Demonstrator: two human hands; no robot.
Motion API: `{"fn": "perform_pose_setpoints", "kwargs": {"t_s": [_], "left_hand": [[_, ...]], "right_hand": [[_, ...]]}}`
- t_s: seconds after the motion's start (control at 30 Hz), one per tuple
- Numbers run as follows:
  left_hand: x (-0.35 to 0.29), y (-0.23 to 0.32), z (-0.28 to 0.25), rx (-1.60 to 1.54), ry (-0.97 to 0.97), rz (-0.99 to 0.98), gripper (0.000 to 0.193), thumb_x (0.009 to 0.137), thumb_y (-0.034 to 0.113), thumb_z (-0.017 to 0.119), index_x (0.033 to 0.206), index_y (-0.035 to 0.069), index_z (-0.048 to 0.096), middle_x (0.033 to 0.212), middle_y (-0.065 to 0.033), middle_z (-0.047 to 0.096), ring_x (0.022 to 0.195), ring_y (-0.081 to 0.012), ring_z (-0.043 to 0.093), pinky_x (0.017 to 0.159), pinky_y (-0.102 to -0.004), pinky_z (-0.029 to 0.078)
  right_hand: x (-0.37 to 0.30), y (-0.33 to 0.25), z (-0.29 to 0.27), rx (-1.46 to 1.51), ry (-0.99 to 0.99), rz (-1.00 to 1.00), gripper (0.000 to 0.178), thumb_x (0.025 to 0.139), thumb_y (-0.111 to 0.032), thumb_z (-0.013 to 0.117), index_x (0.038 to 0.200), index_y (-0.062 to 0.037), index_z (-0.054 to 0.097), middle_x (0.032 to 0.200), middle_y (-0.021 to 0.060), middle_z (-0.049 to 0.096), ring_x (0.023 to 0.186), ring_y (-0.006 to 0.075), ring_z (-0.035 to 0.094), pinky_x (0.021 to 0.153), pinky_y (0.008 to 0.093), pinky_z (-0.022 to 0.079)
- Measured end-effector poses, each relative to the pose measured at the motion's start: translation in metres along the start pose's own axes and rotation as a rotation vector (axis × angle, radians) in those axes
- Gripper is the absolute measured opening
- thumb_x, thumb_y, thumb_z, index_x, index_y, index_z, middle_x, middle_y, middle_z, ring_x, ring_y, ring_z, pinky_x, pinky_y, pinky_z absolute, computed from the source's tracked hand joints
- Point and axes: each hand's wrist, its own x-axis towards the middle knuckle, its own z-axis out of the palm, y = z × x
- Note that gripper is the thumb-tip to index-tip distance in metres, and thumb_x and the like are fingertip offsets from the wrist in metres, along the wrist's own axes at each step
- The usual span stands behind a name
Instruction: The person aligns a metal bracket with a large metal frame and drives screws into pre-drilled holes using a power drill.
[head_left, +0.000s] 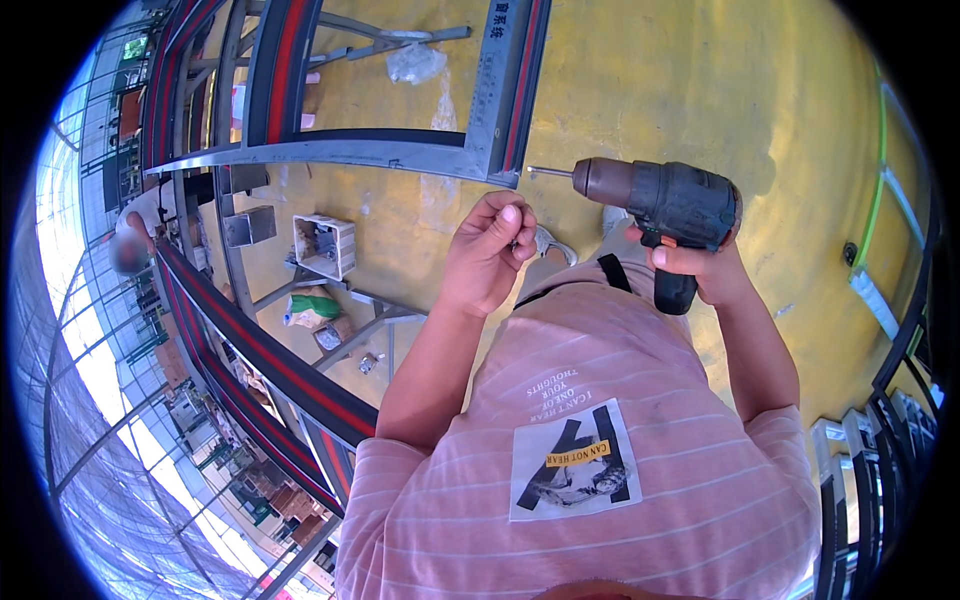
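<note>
My right hand (pixel 705 268) is wrapped round the grip of a dark cordless drill (pixel 690 205), its thumb on the near side. The drill lies level, and its thin bit (pixel 550 171) points left toward the corner of a metal window frame (pixel 350 152). A small gap separates the bit's tip from that corner. Just below the corner, my left hand (pixel 490 250) is closed, thumb pressed against curled fingers. Something small and dark shows between those fingers, too small to name. The frame has grey faces with black and red strips along its bars.
More black-and-red bars (pixel 270 350) run along the left on a grey metal stand. Beneath are a white crate (pixel 325 247) with small parts and a green-and-white bag (pixel 312 308). Another person (pixel 135 235) is at the far left. Dark frames (pixel 870 480) stand at lower right.
</note>
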Motion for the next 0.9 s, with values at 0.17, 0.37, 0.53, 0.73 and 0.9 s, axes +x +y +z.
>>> {"fn": "perform_pose_setpoints", "kwargs": {"t_s": [0.17, 0.37, 0.53, 0.73, 0.9], "left_hand": [[0.005, -0.005, 0.003, 0.013, -0.031, -0.02, 0.015, 0.093, 0.018, 0.068, 0.102, 0.008, 0.06, 0.084, -0.0056, 0.06, 0.072, -0.0128, 0.049, 0.06, -0.0245, 0.039], [0.006, -0.001, -0.004, 0.207, -0.013, -0.072, 0.019, 0.091, 0.021, 0.071, 0.099, 0.007, 0.06, 0.08, -0.0054, 0.06, 0.07, -0.0122, 0.049, 0.058, -0.0239, 0.038], [0.009, 0.016, -0.002, 0.729, 0.01, -0.197, 0.022, 0.092, 0.023, 0.069, 0.1, 0.004, 0.06, 0.079, -0.0057, 0.059, 0.069, -0.0117, 0.049, 0.058, -0.0239, 0.038], [0.013, 0.002, -0.002, 0.274, 0.153, -0.31, 0.027, 0.097, 0.024, 0.063, 0.109, 0.0, 0.059, 0.083, -0.0046, 0.059, 0.071, -0.0131, 0.051, 0.061, -0.0244, 0.042], [0.006, 0.001, -0.021, 0.242, 0.176, -0.327, 0.03, 0.102, 0.019, 0.05, 0.122, -0.001, 0.055, 0.098, -0.0077, 0.06, 0.082, -0.0163, 0.055, 0.069, -0.0284, 0.046]], "right_hand": [[-0.012, 0.014, -0.003, -0.036, -0.132, -0.018, 0.045, 0.07, -0.001, 0.076, 0.113, -0.0037, 0.064, 0.095, 0.0053, 0.07, 0.088, 0.0129, 0.064, 0.08, 0.0307, 0.05], [-0.01, 0.037, -0.023, -0.165, -0.159, -0.086, 0.04, 0.068, -0.004, 0.077, 0.106, -0.0028, 0.063, 0.088, 0.0044, 0.068, 0.079, 0.0119, 0.061, 0.075, 0.0298, 0.05], [-0.005, 0.049, -0.042, -0.394, -0.21, -0.24, 0.042, 0.068, -0.009, 0.08, 0.106, -0.002, 0.063, 0.088, 0.0035, 0.068, 0.081, 0.0147, 0.062, 0.077, 0.0316, 0.05], [0.023, 0.082, -0.02, -0.118, 0.025, -0.241, 0.043, 0.073, -0.007, 0.077, 0.114, -0.0012, 0.062, 0.1, 0.0055, 0.068, 0.093, 0.015, 0.064, 0.081, 0.031, 0.05], [0.043, 0.077, 0.002, 0.023, 0.042, -0.158, 0.033, 0.076, -0.003, 0.073, 0.108, -0.0023, 0.063, 0.094, 0.0036, 0.067, 0.088, 0.0127, 0.063, 0.077, 0.0292, 0.05]]}}
